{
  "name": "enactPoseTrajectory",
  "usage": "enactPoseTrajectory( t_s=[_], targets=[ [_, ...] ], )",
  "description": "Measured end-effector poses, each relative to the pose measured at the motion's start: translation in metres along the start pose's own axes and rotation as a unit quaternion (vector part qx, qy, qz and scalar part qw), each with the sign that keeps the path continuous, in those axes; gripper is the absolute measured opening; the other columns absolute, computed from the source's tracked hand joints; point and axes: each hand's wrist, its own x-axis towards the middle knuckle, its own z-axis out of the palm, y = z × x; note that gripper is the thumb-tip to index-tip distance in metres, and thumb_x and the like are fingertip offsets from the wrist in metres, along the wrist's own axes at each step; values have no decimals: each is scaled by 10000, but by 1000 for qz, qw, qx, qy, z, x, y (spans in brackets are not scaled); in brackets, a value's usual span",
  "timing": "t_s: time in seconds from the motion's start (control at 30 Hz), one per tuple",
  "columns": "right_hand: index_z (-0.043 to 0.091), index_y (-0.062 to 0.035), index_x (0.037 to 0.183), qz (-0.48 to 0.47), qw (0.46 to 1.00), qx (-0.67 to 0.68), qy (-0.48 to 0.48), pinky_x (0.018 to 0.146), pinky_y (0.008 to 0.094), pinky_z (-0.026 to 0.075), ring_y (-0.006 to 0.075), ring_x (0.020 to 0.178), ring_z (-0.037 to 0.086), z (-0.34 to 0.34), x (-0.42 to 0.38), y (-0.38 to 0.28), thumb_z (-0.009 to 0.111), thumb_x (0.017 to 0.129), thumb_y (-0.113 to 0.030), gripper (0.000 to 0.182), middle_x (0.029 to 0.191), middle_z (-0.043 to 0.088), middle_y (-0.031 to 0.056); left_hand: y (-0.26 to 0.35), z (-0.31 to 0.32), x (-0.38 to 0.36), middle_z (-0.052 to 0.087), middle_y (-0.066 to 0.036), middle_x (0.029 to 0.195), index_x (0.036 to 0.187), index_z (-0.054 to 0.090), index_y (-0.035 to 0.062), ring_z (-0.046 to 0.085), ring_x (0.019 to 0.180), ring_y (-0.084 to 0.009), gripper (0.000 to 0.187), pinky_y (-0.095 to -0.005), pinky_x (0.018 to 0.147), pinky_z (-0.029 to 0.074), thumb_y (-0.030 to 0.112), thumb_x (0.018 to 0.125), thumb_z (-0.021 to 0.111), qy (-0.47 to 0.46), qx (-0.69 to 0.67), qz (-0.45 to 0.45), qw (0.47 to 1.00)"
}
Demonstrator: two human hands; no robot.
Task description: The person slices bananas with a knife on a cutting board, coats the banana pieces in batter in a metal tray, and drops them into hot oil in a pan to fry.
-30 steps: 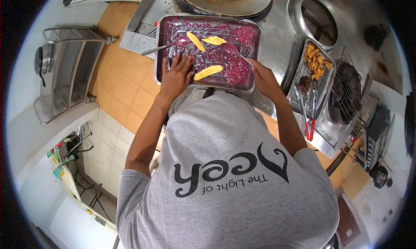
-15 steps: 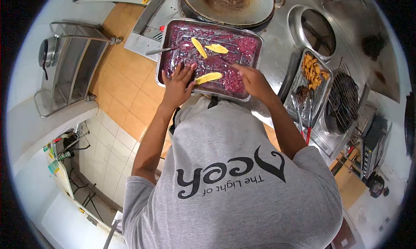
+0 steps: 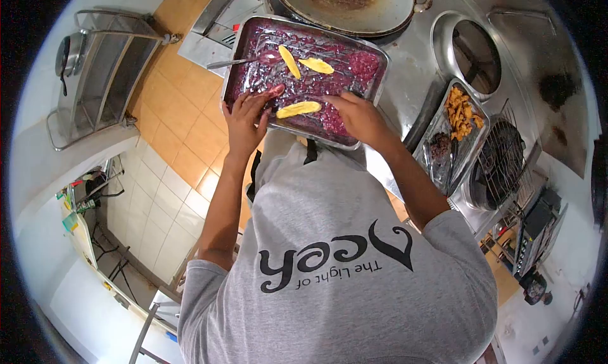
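Observation:
A metal tray (image 3: 230,79) coated with glossy purple-red paste lies in front of me. In it are three yellow slices that look like banana: one near me (image 3: 298,109) and two farther in, an upright slice (image 3: 289,62) and a slanted slice (image 3: 316,66). A spoon (image 3: 233,62) rests across the left rim with its bowl in the paste. My left hand (image 3: 248,118) is over the near left edge, fingers apart, fingertips reddish beside the near slice. My right hand (image 3: 361,119) is closed around a thin, dark utensil, mostly hidden, at the tray's right side.
A large used wok (image 3: 405,22) stands behind the tray. To the right are a metal ring (image 3: 440,44), a smaller tray with fried orange-brown pieces (image 3: 461,115) and dark bits, and a wire grill rack (image 3: 503,145). A metal shelf cart (image 3: 120,73) stands on the left.
My left hand has drawn back toward the tray's near left edge. My right hand has moved slightly left and nearer, beside the near slice. The view has turned a little.

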Motion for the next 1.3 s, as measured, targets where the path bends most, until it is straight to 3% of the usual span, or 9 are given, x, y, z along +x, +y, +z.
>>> enactPoseTrajectory(
  t_s=[0.37, 0.47, 0.67, 0.77, 0.87, 0.97, 1.07, 1.17, 1.3],
  targets=[
    [623, -55, 1089, 123, 983, 83, -107, 743, 444, 504, 355, 852, 644, -18, 2, 20, 450, 875, -110, 280, 901, 648, 221, 27, 11, 15, 566, 38, 1140, 1047, 656, 210, 421, 1222, -211, 371, -706, 983, 119, 325, 703, 736, -127, 31, 64, 989],
    [602, -33, 1135, 138, 985, 61, -80, 718, 374, 478, 264, 791, 641, -34, -6, 31, 469, 884, -74, 287, 898, 661, 178, 35, 10, 28, 576, 26, 1057, 1032, 656, 202, 445, 1166, -213, 338, -684, 985, 161, 284, 711, 722, -178, 59, 98, 977],
    [590, -58, 1170, 33, 993, -38, 103, 763, 350, 485, 315, 854, 619, -47, -43, 49, 445, 883, -19, 324, 988, 634, 168, 36, 15, 42, 614, 4, 974, 1094, 620, 155, 499, 1025, -203, 326, -584, 988, 254, 228, 777, 634, -206, 102, 210, 950],
    [553, -74, 1217, 157, 978, -89, 108, 806, 421, 496, 352, 995, 596, -64, -47, 19, 445, 843, -16, 394, 1124, 584, 190, 33, 14, 48, 638, -2, 942, 1203, 552, 142, 508, 1018, -189, 454, -553, 1011, 262, 263, 775, 640, -213, 96, 251, 939],
    [497, -96, 1278, 174, 950, -202, 161, 816, 425, 505, 366, 987, 593, -51, -36, 32, 471, 818, -6, 470, 1151, 564, 169, 30, 12, 53, 641, 7, 966, 1260, 512, 180, 500, 1056, -180, 521, -550, 1029, 242, 314, 775, 648, -208, 103, 296, 926],
    [505, -104, 1267, 157, 936, -237, 208, 742, 437, 498, 380, 857, 589, -28, -35, 64, 430, 841, 26, 452, 963, 568, 204, 27, 13, 60, 603, -24, 1096, 1297, 484, 194, 475, 1121, -202, 543, -555, 1051, 206, 351, 796, 626, -238, 78, 312, 916],
    [430, -125, 1333, 189, 957, -205, 76, 820, 438, 517, 385, 950, 596, -29, -56, 59, 458, 813, 15, 540, 1124, 559, 185, 21, 23, 64, 579, -26, 1126, 1298, 484, 188, 465, 1138, -212, 527, -552, 1064, 185, 370, 817, 598, -237, 65, 355, 902],
    [419, -111, 1336, 131, 978, -165, -14, 797, 449, 524, 373, 918, 612, -38, -73, 38, 445, 819, 22, 535, 1101, 557, 206, 17, 27, 60, 573, -23, 1114, 1288, 490, 176, 465, 1135, -212, 508, -556, 1068, 173, 379, 830, 575, -238, 75, 373, 894],
    [409, -69, 1329, 156, 959, -234, 42, 761, 453, 534, 357, 887, 626, -49, -63, 30, 433, 837, 15, 500, 1069, 561, 194, 19, 25, 60, 586, -48, 1082, 1254, 520, 145, 481, 1120, -209, 516, -529, 1072, 199, 334, 787, 630, -237, 70, 378, 892]
  ],
)
